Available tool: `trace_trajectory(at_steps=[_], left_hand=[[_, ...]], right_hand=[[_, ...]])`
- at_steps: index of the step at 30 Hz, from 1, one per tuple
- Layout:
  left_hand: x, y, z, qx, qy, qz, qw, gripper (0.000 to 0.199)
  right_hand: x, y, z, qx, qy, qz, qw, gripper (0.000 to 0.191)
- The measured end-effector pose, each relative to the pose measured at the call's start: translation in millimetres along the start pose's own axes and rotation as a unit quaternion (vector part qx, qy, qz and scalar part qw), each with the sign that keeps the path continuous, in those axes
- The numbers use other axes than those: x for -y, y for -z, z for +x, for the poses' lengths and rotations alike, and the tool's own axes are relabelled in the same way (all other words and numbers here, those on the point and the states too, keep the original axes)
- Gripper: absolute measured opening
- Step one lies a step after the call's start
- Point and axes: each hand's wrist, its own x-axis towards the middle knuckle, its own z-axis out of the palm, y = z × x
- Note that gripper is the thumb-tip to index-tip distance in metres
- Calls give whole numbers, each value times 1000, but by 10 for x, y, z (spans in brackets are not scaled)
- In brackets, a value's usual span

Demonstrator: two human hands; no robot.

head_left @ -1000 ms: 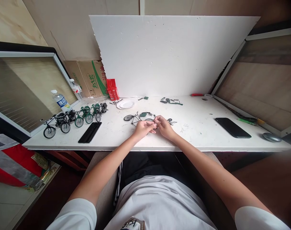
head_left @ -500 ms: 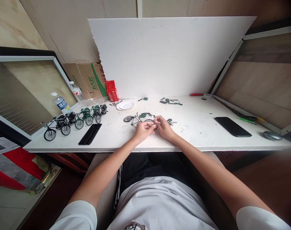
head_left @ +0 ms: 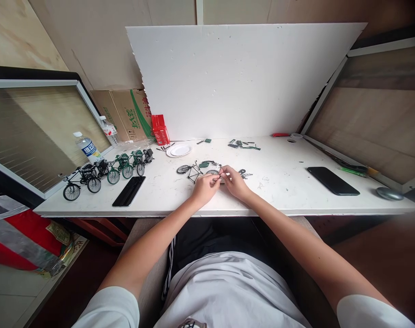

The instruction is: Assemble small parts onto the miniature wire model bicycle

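Note:
Near the table's front edge, my left hand (head_left: pixel 205 187) and my right hand (head_left: pixel 234 183) meet at the fingertips, both closed in a pinch. Whatever they pinch is too small to make out. Just beyond and left of them lies a partly built model bicycle (head_left: pixel 194 171), its rear part hidden behind my left hand. A green part (head_left: pixel 204 164) rests beyond the bicycle. Small dark metal parts (head_left: pixel 244 174) lie right beside my right hand.
Finished model bicycles (head_left: pixel 93 183) stand at the left, near a phone (head_left: pixel 129 191) and bottles (head_left: pixel 88 146). A white plate (head_left: pixel 179 150) and loose green parts (head_left: pixel 243 145) lie farther back. Another phone (head_left: pixel 332 181) and a grey mouse (head_left: pixel 389 193) are at the right.
My left fingers have curled in slightly and shifted a little at the pinch. The bicycle and the loose parts have stayed in place.

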Motion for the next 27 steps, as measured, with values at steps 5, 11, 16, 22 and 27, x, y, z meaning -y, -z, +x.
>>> trace_trajectory(at_steps=[5, 11, 16, 22, 27], left_hand=[[-8, 13, 0, 5, -21, 28, 999, 22], [-37, 11, 13, 4, -40, 64, 997, 19], [-57, 6, 13, 11, -51, 115, 992, 22], [-74, 7, 11, 15, -49, 113, 992, 22], [-80, 3, 12, 15, -50, 131, 990, 19]], right_hand=[[23, 1, -2, -13, 7, -29, 999, 19], [35, -2, -8, -21, 18, -49, 998, 9], [31, -1, -12, -32, 21, -55, 998, 13], [17, -6, -6, -26, 10, -61, 998, 12], [9, -10, -5, -24, 12, -59, 998, 9]])
